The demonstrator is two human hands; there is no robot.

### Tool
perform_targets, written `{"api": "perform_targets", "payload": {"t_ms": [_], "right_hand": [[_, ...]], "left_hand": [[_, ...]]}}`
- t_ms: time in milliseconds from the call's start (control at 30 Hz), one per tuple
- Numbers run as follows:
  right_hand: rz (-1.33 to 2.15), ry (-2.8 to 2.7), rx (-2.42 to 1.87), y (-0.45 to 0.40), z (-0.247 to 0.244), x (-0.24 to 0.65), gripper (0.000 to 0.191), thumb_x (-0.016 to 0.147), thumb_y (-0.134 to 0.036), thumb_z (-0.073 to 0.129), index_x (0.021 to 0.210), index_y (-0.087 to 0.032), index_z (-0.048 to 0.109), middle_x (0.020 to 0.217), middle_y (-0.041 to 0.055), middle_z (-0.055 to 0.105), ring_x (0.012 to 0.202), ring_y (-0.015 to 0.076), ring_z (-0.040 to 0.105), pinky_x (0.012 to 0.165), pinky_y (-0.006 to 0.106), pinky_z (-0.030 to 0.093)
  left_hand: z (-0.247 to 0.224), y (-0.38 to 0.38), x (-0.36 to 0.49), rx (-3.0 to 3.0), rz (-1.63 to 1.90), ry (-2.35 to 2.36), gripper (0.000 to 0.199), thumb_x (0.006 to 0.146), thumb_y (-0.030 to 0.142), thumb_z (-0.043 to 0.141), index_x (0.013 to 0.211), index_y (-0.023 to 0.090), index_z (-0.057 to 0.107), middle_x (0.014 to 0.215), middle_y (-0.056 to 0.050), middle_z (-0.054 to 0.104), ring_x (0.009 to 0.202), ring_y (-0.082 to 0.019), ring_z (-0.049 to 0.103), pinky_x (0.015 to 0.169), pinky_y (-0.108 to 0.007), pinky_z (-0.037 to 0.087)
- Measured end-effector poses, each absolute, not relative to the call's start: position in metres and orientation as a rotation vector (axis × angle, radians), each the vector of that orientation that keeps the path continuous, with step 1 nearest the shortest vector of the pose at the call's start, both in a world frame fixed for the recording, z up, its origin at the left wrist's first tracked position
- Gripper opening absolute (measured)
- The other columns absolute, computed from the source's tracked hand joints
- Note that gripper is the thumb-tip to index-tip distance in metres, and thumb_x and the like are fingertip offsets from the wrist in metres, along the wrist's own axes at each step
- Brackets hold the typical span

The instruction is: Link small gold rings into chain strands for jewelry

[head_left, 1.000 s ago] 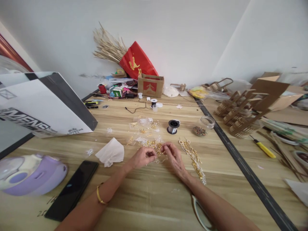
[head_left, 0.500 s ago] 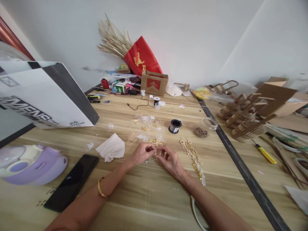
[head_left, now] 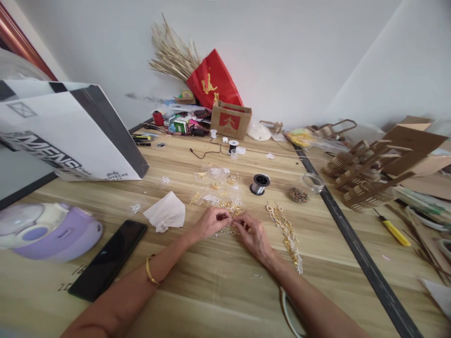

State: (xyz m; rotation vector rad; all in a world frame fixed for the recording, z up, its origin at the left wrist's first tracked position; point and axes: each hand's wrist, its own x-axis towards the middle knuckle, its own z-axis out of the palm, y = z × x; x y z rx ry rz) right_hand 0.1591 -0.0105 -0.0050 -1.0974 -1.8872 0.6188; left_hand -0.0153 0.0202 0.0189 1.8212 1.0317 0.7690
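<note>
My left hand [head_left: 213,221] and my right hand [head_left: 252,234] meet fingertip to fingertip low over the table. Each is pinched closed, and what lies between the fingers is too small to make out. Just under them rests a thin silver chain [head_left: 222,232]. Beyond the fingertips spreads a heap of gold and silver jewellery findings [head_left: 229,204], partly hidden by my hands. A bundle of gold and silver chains [head_left: 287,234] with ring ends lies to the right of my right hand. A white tissue [head_left: 165,212] lies left of my left hand.
A wire spool [head_left: 260,185] and a jar of beads [head_left: 306,188] stand behind on the right. At left are a black phone [head_left: 108,259], a purple-and-white bottle [head_left: 52,232] and a large white box [head_left: 70,136]. Small woven baskets [head_left: 366,173] and a yellow cutter [head_left: 394,229] sit far right.
My fingertips have come closer together, the right hand's fingers closing toward the left. The whole view has shifted slightly, with the far objects now a little further right.
</note>
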Motion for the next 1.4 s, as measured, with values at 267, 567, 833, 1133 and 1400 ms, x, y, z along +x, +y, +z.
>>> {"api": "perform_targets", "payload": {"t_ms": [267,567,833,1133,1400], "right_hand": [[0.594,-1.895,-1.101,-0.009,-0.007,0.16,0.014,0.087,-0.022,0.05,0.084,-0.019,0.064,0.076,0.0038,0.063,0.065,0.0145,0.056,0.057,0.024,0.042],[0.782,-1.635,-1.127,-0.004,-0.005,0.164,0.016,0.085,-0.031,0.053,0.079,-0.018,0.061,0.08,0.0046,0.061,0.074,0.0164,0.056,0.057,0.024,0.044],[0.831,-1.202,-1.144,0.001,0.001,0.168,0.019,0.082,-0.036,0.056,0.078,-0.018,0.057,0.071,-0.0001,0.052,0.06,0.0119,0.047,0.056,0.024,0.044],[0.856,-1.184,-1.146,0.003,-0.003,0.168,0.021,0.08,-0.038,0.058,0.078,-0.018,0.056,0.071,0.0003,0.052,0.061,0.0121,0.048,0.055,0.024,0.044],[0.922,-1.187,-1.144,0.002,0.001,0.167,0.023,0.079,-0.04,0.059,0.074,-0.017,0.057,0.067,-0.0006,0.051,0.058,0.0115,0.047,0.053,0.023,0.043]], "left_hand": [[0.012,0.022,-0.016,1.871,0.803,1.06,0.012,0.073,0.015,0.055,0.068,0.011,0.065,0.061,0.0,0.06,0.058,-0.01,0.05,0.057,-0.019,0.04],[0.009,0.024,-0.017,1.955,0.758,1.155,0.012,0.075,0.015,0.055,0.072,0.012,0.066,0.064,-0.002,0.064,0.058,-0.011,0.054,0.057,-0.021,0.041],[0.004,0.019,-0.015,2.474,0.535,1.114,0.013,0.082,0.015,0.055,0.078,0.016,0.068,0.082,-0.005,0.067,0.083,-0.018,0.058,0.08,-0.03,0.042],[0.004,0.016,-0.017,2.617,0.461,1.088,0.017,0.088,0.02,0.049,0.081,0.015,0.064,0.085,-0.004,0.061,0.088,-0.018,0.055,0.084,-0.031,0.039],[0.004,0.016,-0.016,2.652,0.425,1.111,0.017,0.089,0.017,0.047,0.08,0.015,0.062,0.086,-0.003,0.061,0.088,-0.018,0.054,0.084,-0.032,0.038]]}}
